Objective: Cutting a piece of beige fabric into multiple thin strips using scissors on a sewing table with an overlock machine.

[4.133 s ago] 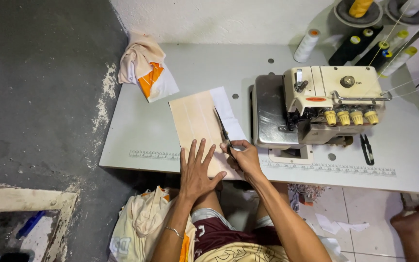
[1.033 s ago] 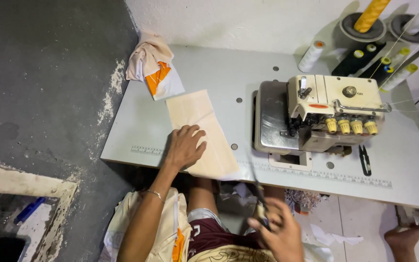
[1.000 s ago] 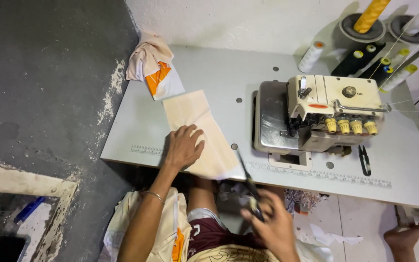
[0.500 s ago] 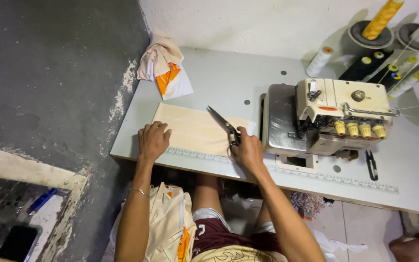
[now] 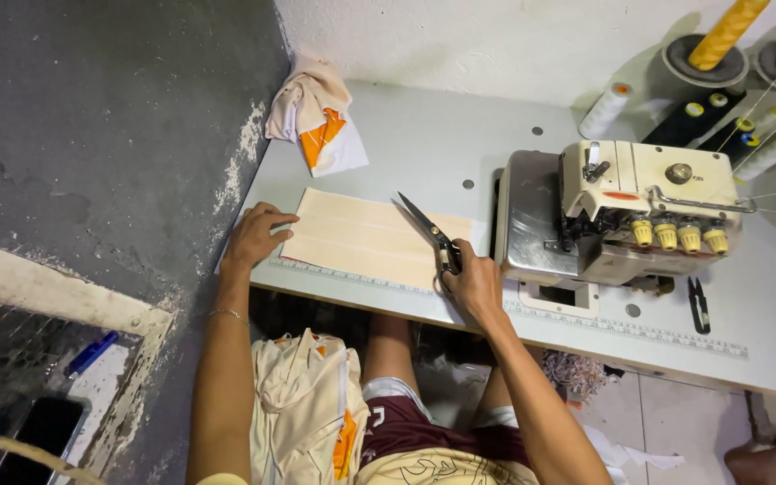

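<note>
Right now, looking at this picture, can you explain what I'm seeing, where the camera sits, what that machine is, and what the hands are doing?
The picture comes from a camera worn on a person's head, looking down at their own two hands and a pale grey work table. The cream machine on the right is a sewing machine of the kind fed by several threads; the cones of thread stand behind it. A flat, pale peach piece of fabric lies in front of the person. The left hand presses down on its left end. The right hand holds a pair of scissors, blades open and pointing over the fabric. A bundle of cream and orange cloth sits at the table's far left corner, and small thread snips lie at the right.
</note>
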